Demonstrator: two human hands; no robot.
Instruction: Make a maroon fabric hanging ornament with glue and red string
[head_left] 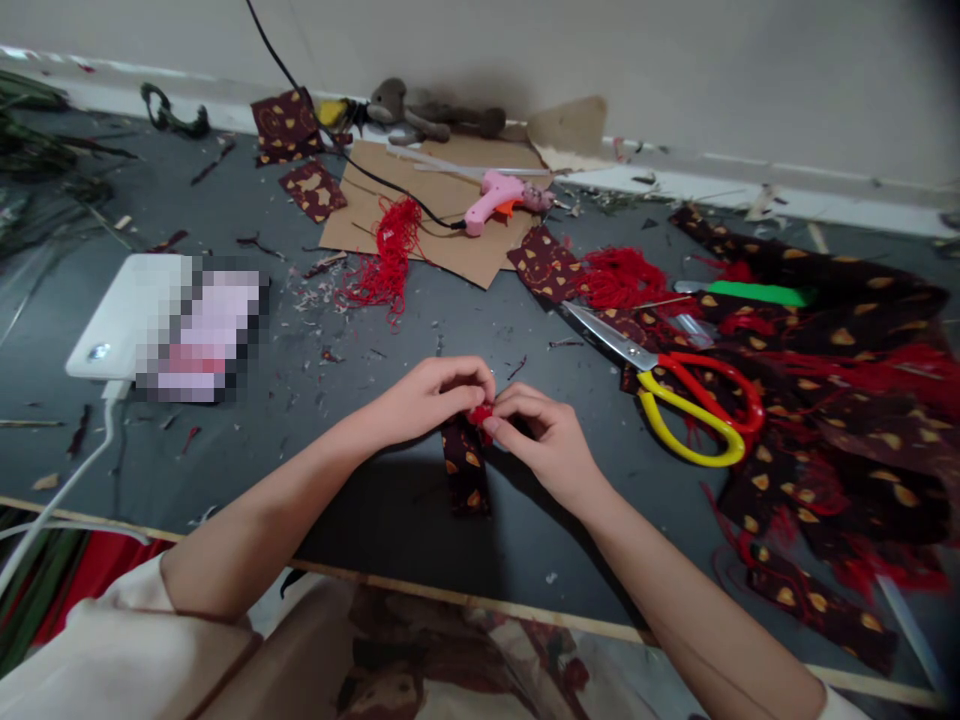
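Note:
My left hand [435,398] and my right hand [551,440] meet over the near middle of the table. Between their pinched fingertips is a small red bundle [481,412], perhaps of thread; the fingers partly cover it. A dark maroon fabric strip [465,470] with gold leaf-like marks hangs down just below the fingertips. Its upper end is hidden, so whether it joins the bundle I cannot tell. To the right of my right hand lie scissors [656,380] with one red and one yellow handle, blades pointing up and left.
A pink glue gun [495,195] rests on cardboard [360,215], its black cord trailing up left. Red thread [390,255] lies beside it. Patterned fabric pieces [847,440] and a green-handled tool [757,292] are at right. A white power bank [120,320] and phone [214,330] lie left.

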